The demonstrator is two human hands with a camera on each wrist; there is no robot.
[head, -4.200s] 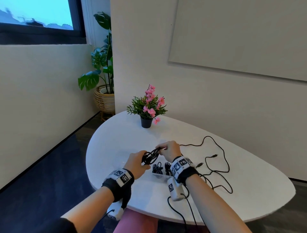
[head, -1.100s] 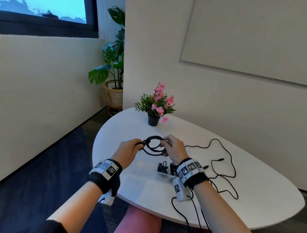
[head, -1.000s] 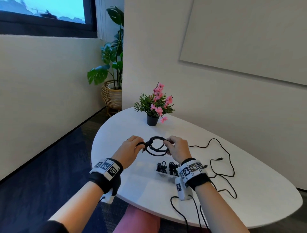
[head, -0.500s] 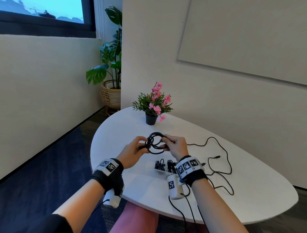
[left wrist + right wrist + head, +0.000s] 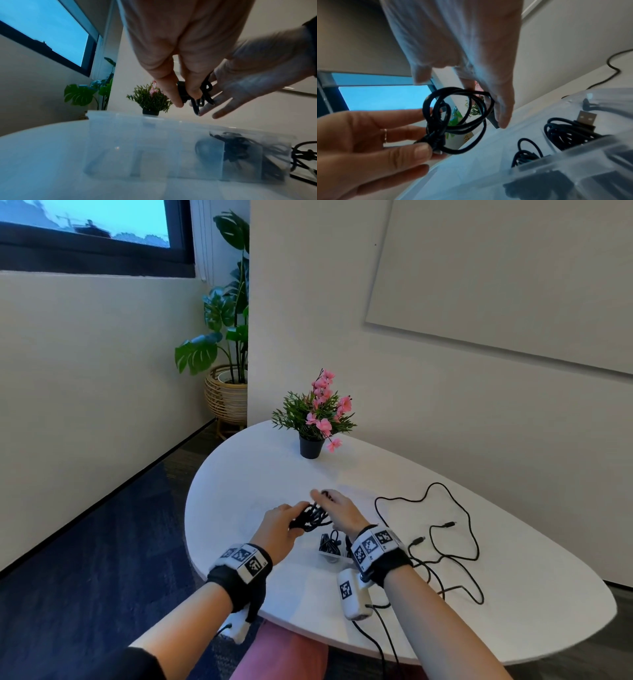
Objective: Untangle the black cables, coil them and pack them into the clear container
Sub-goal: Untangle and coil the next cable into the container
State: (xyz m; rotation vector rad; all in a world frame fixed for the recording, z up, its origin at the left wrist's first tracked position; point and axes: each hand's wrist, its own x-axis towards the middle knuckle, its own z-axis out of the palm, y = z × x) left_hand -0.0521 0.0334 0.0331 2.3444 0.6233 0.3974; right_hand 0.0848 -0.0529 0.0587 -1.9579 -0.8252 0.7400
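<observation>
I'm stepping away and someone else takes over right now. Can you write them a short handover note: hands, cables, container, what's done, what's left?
Left hand: pinches the coiled black cable at its bundled side.
Right hand: fingers grip the coil's other side; the coil hangs in the air above the clear container.
Container sits on the white table near its front edge; at least two coiled cables already lie in its compartments.
Loose cable lies uncoiled on the table to the right.
Done: this cable is coiled.
Left: put this coil into a free compartment, then coil and pack the loose cable.
</observation>
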